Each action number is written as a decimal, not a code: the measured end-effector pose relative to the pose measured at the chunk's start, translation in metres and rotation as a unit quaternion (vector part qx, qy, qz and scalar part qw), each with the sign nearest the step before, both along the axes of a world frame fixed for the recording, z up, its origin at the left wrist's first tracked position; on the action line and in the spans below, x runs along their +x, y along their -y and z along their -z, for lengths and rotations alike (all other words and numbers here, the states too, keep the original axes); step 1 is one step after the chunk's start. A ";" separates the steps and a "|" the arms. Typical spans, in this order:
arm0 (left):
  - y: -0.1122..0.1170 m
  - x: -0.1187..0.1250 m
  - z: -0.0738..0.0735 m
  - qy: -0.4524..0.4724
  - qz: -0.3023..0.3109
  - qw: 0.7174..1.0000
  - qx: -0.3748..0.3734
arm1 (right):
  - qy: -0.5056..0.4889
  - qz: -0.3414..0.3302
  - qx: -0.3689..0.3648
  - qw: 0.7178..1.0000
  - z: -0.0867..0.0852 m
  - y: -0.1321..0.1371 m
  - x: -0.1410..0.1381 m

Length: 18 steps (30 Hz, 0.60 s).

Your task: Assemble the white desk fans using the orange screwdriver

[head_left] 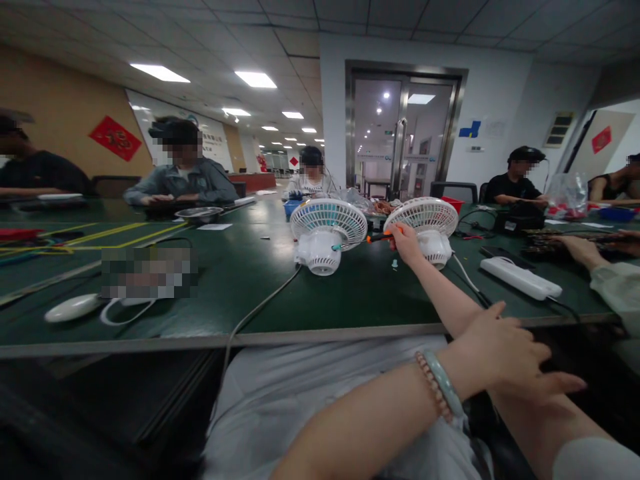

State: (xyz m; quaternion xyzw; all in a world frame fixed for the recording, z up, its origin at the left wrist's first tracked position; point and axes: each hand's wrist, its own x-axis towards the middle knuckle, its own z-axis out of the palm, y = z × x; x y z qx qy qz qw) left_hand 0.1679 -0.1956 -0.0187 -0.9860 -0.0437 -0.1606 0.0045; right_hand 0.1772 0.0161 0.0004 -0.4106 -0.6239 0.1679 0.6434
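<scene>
My right hand [406, 244] is closed around a screwdriver [379, 237] with an orange and black handle. It points left, toward the back of a white fan [324, 252] with a round grille. A small teal piece [337, 247] shows at that fan's motor housing; whether the screwdriver touches it, I cannot tell. Just behind my right hand is a second white fan [436, 248], partly hidden by it. Lower down, my left hand [505, 357] lies across my right forearm, its fingers spread, holding nothing. A beaded bracelet and a pale bangle circle that wrist.
A white power strip [520, 277] lies right of the fans. One fan's grey cord [257, 308] runs over the table edge [330, 333]. Small pale bits [395, 264] lie between the fans. Several people sit around the table; one person's hand [583, 251] is at the right.
</scene>
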 end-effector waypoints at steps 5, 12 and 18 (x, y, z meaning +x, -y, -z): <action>0.013 0.037 0.013 -0.218 0.033 0.971 -0.093 | 0.006 0.008 0.009 1.000 0.001 0.001 0.001; 0.026 0.053 0.025 -0.166 0.237 0.943 -0.165 | 0.014 0.017 0.015 1.000 -0.001 0.001 0.000; 0.021 0.030 0.016 -0.094 0.051 0.994 -0.017 | 0.034 0.023 0.022 0.999 -0.001 0.000 0.003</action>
